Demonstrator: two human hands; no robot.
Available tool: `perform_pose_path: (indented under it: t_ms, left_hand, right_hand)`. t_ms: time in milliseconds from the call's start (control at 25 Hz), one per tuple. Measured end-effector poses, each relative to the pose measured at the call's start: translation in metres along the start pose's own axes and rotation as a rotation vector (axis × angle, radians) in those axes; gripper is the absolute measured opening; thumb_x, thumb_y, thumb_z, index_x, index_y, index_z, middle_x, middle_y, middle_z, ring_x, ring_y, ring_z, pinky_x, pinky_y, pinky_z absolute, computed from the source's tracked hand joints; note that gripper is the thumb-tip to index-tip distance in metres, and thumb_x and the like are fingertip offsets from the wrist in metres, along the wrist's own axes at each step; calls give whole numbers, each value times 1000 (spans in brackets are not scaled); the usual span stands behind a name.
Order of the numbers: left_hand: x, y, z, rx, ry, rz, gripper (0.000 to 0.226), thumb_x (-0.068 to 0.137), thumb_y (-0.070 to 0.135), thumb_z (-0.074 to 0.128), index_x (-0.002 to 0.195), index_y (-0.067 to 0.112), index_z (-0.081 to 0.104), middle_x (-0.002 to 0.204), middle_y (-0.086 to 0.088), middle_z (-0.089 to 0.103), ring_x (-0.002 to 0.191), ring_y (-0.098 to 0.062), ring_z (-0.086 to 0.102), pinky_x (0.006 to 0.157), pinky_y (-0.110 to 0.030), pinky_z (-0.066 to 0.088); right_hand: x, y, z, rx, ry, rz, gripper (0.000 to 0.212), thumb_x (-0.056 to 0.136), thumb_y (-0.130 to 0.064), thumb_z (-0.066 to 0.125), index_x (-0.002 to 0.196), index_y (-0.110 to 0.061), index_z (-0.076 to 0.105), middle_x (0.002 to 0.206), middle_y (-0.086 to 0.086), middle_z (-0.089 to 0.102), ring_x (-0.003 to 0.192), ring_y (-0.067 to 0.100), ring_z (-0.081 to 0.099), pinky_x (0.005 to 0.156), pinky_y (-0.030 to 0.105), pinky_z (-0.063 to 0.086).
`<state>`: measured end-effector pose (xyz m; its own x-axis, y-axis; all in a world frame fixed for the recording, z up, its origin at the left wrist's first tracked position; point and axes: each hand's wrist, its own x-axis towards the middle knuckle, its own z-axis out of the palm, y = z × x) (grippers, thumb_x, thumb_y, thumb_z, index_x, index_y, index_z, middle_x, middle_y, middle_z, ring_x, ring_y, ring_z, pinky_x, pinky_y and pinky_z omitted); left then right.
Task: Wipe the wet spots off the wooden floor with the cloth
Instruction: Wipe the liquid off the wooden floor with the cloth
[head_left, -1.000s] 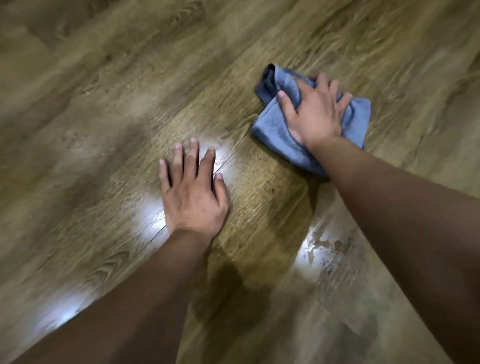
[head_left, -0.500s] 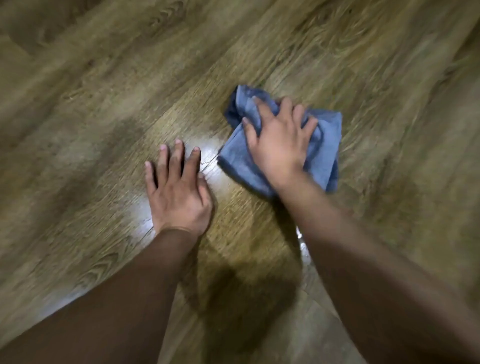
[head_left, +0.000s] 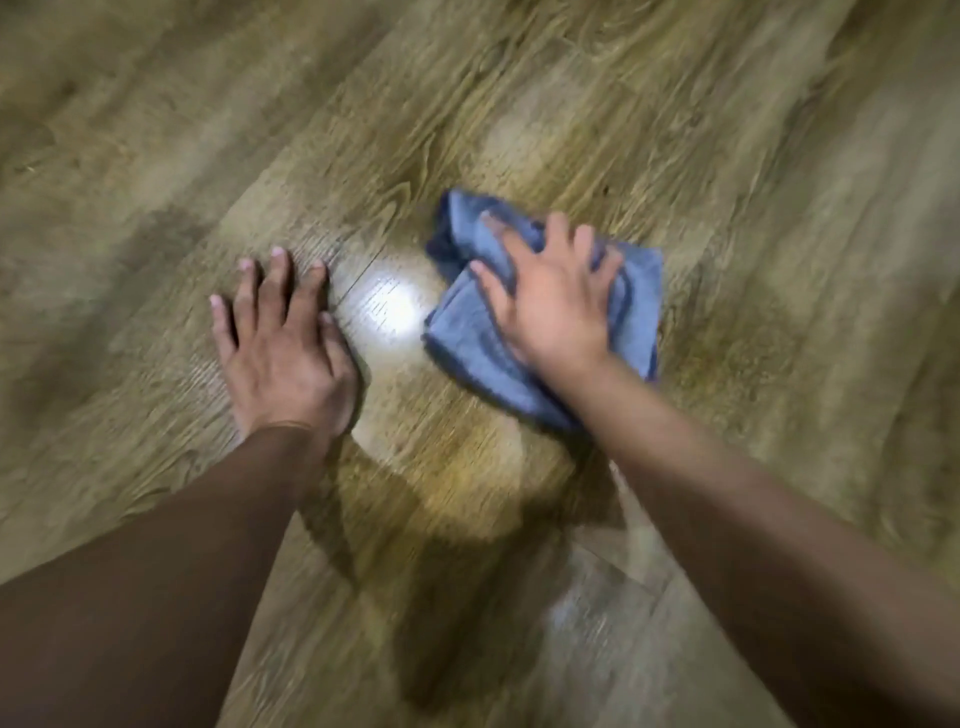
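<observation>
A crumpled blue cloth lies on the wooden floor in the middle of the view. My right hand presses down on it with spread fingers. To its left, my left hand rests flat on the bare planks, fingers straight. Between the two hands a bright glare patch shines on the boards. A pale wet-looking sheen shows on the floor near my right forearm. The whole view is motion-blurred.
Only floor planks surround the hands, running diagonally. My arms cast dark shadows on the boards toward the bottom of the view.
My right hand has slid the cloth leftward and nearer, toward my left hand. The left hand stays planted on the floor. The view has shifted with my head.
</observation>
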<state>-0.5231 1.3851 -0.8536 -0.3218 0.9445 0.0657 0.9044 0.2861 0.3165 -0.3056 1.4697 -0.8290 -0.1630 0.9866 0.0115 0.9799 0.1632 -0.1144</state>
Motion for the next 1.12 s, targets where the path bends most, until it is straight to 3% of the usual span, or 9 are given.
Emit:
perform_pose_path:
  t_ms: [200, 320, 600, 680, 840, 1000, 1120]
  left_hand:
    - [-1, -3, 5, -2, 8, 12, 54, 99, 37, 33, 151, 25, 41, 165, -4, 29, 155, -26, 14, 125, -51, 2]
    - [-1, -4, 7, 15, 26, 12, 54, 98, 36, 35, 150, 25, 41, 164, -6, 30, 155, -29, 15, 125, -53, 3]
    - [2, -2, 9, 25, 43, 16, 55, 96, 39, 32, 149, 25, 42, 164, -6, 29, 154, -29, 15, 125, -53, 3]
    - [1, -4, 11, 18, 56, 28, 55, 96, 38, 33, 148, 24, 43, 163, -7, 31, 154, -30, 17, 125, -54, 5]
    - [-1, -7, 13, 8, 88, 44, 55, 95, 38, 35, 148, 23, 45, 162, -8, 34, 153, -30, 20, 125, -53, 7]
    - [1, -6, 12, -1, 77, 33, 56, 95, 37, 37, 148, 23, 45, 161, -8, 35, 153, -29, 21, 125, -52, 7]
    - [-2, -4, 9, 10, 57, 19, 56, 95, 36, 38, 150, 24, 44, 162, -7, 34, 153, -29, 20, 125, -51, 7]
  right_hand:
    - [54, 111, -11, -50, 26, 364, 61, 94, -67, 33, 141, -33, 50, 142, 16, 43, 129, 39, 38, 105, 59, 23]
    - [60, 112, -9, -54, 35, 435, 60, 93, -67, 32, 140, -34, 50, 141, 15, 43, 129, 38, 37, 104, 58, 23]
    - [-72, 20, -7, -55, 63, 276, 55, 95, -59, 41, 145, -37, 47, 120, 13, 50, 106, 34, 44, 92, 49, 27]
    - [-147, -22, -3, -13, 51, 205, 55, 92, -55, 49, 144, -37, 47, 119, 11, 50, 103, 32, 44, 97, 52, 29]
    - [-276, -78, 2, -4, -104, -48, 69, 81, -58, 57, 146, -42, 41, 133, 4, 46, 117, 29, 47, 108, 57, 25]
    - [-259, -49, -2, -27, -166, -215, 65, 83, -59, 52, 144, -45, 39, 130, 2, 43, 108, 27, 44, 99, 56, 27]
    - [-190, -3, -5, -2, -74, -64, 56, 91, -59, 51, 144, -43, 44, 125, 9, 48, 99, 30, 40, 91, 53, 32]
